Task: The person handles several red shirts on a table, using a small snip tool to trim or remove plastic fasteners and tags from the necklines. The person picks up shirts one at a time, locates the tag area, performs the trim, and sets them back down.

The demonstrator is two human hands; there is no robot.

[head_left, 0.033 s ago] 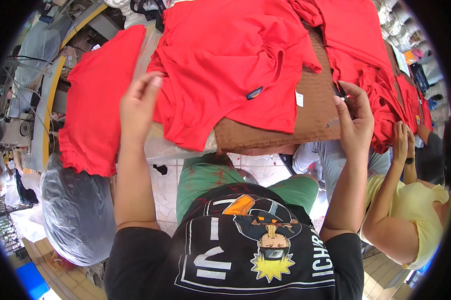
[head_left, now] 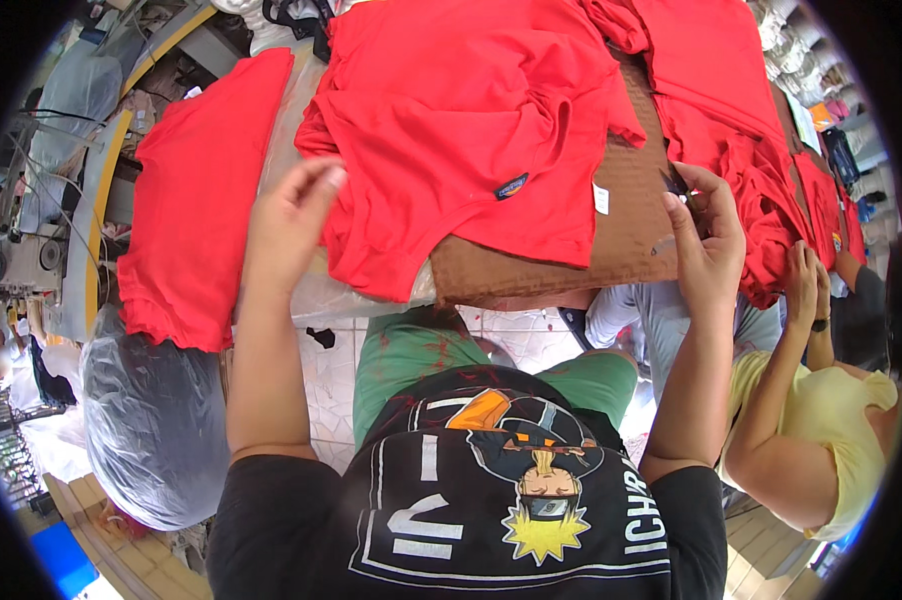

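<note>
A red shirt (head_left: pixel 471 120) lies spread on a brown board (head_left: pixel 626 235) in front of me, with a small dark label and a white tag near its lower hem. My left hand (head_left: pixel 289 225) pinches the shirt's left edge between its fingertips. At the board's right edge, beside the shirt, my right hand (head_left: pixel 709 245) is closed around small dark snips (head_left: pixel 674 184). The snips' blades are mostly hidden by my fingers.
A flat stack of red garments (head_left: pixel 201 190) lies to the left, and a loose red pile (head_left: pixel 731 110) to the right. A person in a yellow top (head_left: pixel 831 420) works at the right. A plastic-wrapped bundle (head_left: pixel 151 420) stands lower left, with a sewing machine (head_left: pixel 26 255) beyond it.
</note>
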